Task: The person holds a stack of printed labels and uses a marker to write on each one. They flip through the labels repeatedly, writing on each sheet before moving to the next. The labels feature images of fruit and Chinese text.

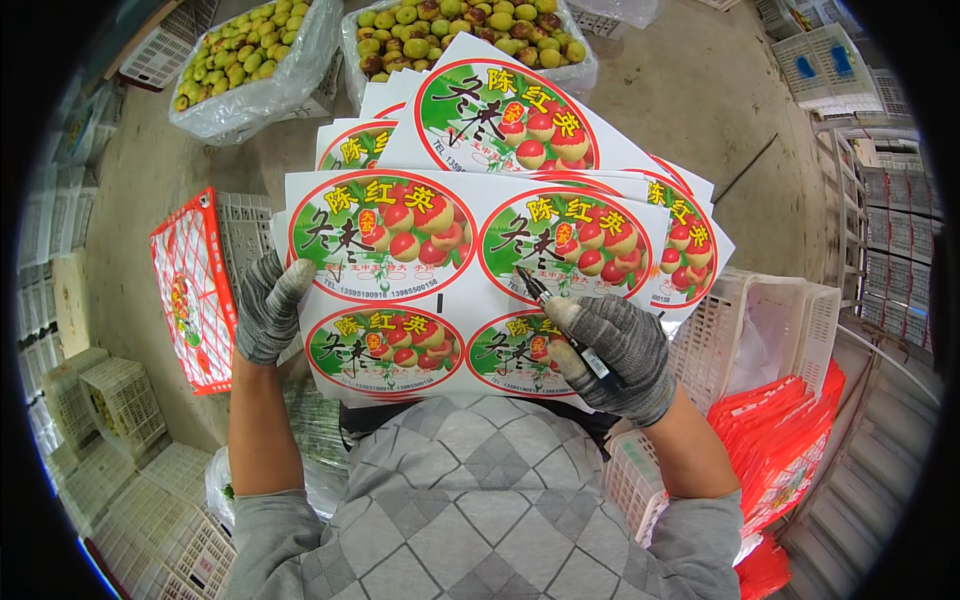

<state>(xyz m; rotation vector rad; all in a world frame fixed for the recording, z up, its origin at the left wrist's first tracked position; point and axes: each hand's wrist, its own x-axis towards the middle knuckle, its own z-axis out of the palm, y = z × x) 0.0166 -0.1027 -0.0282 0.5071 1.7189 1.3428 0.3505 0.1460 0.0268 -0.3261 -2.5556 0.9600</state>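
A stack of printed sticker sheets [450, 300] lies before me, its sheets fanned unevenly at the back. Each sheet carries oval labels with red-and-cream fruit and writing. My left hand [274, 307], in a grey knit glove with pale fingertips, holds the stack's left edge with the thumb on top. In my gloved right hand [619, 356] is a black marker pen [536, 289], held between thumb and fingers. Its tip points up and left, over the lower left part of the upper right label; whether it touches the paper I cannot tell.
Two plastic-lined crates of green-brown fruit [247, 56] [465, 34] stand beyond the sheets. A red-rimmed printed box [195, 292] is at left. White plastic crates [750, 330] and a pile of red printed packaging [780, 442] are at right. More crates [124, 397] stand lower left.
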